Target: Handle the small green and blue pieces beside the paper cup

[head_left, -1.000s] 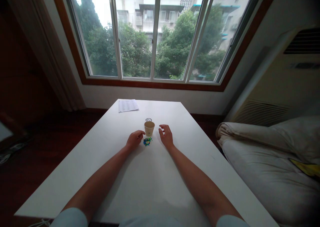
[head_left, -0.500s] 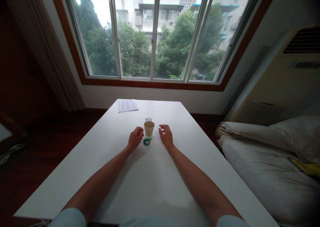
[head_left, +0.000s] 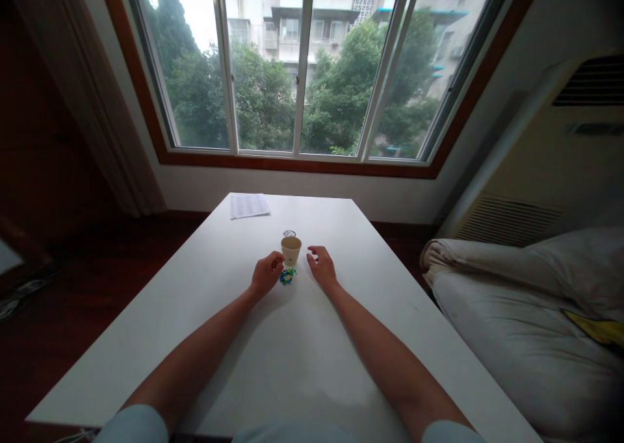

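Our left hand (head_left: 268, 272) has its fingers curled in, thumb and forefinger drawn close together at the left side of the paper cup (head_left: 291, 259); we cannot tell whether they pinch anything or touch the wall. Our right hand (head_left: 322, 266) is loosely bent, fingers parted and holding nothing, just to the right of the cup. The tan cup stands upright between our hands on the white table (head_left: 292, 352). We see into its mouth only as far as the inner wall, so we cannot tell what lies at the bottom. Right in front of it we have a small heap of colourful pieces (head_left: 288, 276), blue, green and yellow, loose on the tabletop. Just behind sits a clear, dark-edged round object (head_left: 289, 234), too small to identify.
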Tool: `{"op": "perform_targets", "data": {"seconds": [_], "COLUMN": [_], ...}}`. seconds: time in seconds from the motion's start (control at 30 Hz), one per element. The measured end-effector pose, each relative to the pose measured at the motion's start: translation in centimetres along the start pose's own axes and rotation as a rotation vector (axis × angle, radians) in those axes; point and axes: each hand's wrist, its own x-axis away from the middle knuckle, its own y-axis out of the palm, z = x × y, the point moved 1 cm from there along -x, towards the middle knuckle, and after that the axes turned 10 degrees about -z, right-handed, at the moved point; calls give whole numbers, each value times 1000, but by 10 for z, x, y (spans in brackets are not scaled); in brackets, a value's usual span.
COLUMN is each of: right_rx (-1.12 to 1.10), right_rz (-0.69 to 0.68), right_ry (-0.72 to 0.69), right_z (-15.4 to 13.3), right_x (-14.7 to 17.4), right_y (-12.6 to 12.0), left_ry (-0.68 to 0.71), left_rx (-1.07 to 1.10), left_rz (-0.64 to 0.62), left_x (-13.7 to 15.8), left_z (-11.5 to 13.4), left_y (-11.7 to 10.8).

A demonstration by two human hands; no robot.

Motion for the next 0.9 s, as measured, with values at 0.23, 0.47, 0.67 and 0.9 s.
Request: {"op": "perform_targets", "data": {"seconds": [0.23,0.47,0.67,0.9], "right_rx": [57,98,122,163], "right_rz": [-68,-158,-251,-277], "right_ry": [57,140,171,155], "right_z": [10,6,5,5], "right_x": [1,0,2,3], "right_y": [6,5,4,8], "left_ry": [-15,-36,-88,-85], "left_rx": [62,193,225,208], "left_rz": [2,27,103,57], "left_x": [0,-2,-11,-17], "left_z": [0,0,-3,9], "left_y": [2,2,-15,-17]}}
